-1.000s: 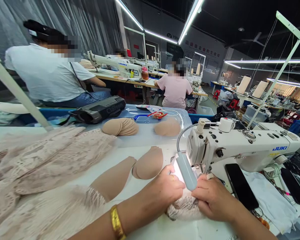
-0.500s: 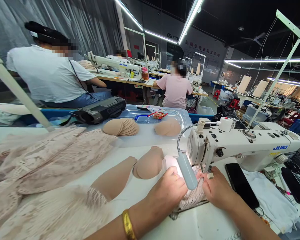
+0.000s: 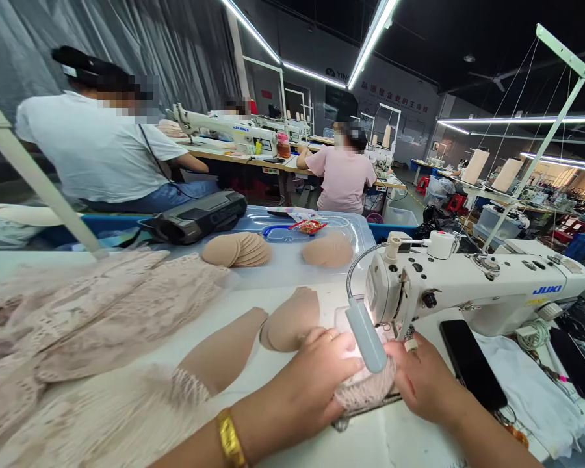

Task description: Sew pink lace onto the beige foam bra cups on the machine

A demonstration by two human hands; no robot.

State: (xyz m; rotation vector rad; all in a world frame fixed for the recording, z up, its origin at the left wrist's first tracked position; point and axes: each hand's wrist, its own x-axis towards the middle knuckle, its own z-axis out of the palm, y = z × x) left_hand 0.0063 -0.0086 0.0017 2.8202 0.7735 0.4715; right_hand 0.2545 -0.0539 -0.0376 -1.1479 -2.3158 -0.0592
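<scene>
At the white sewing machine (image 3: 468,279), a pale pink lace piece (image 3: 368,390) lies under the needle area. My left hand (image 3: 316,374) rests on the left side of this lace, fingers bent over it and closed on its edge. From the right, my right hand (image 3: 426,377) pinches the lace close to the presser foot, with a pale band around one finger. A grey lamp head (image 3: 366,338) on a bendable neck hangs over the lace and hides some fingertips and part of the stitching area. Beige moulded cups (image 3: 292,318) lie left of my left hand.
Lace fabric (image 3: 127,325) covers the table's left side. Stacked beige pads (image 3: 236,249) sit on a clear plastic lid behind, near a black speaker (image 3: 199,218). A black phone (image 3: 472,364) and white cloth (image 3: 529,383) lie at right. Two co-workers sit ahead.
My left hand has slid left and slightly down, uncovering more of the lace. My right hand stays near the presser foot, with only a slight shift.
</scene>
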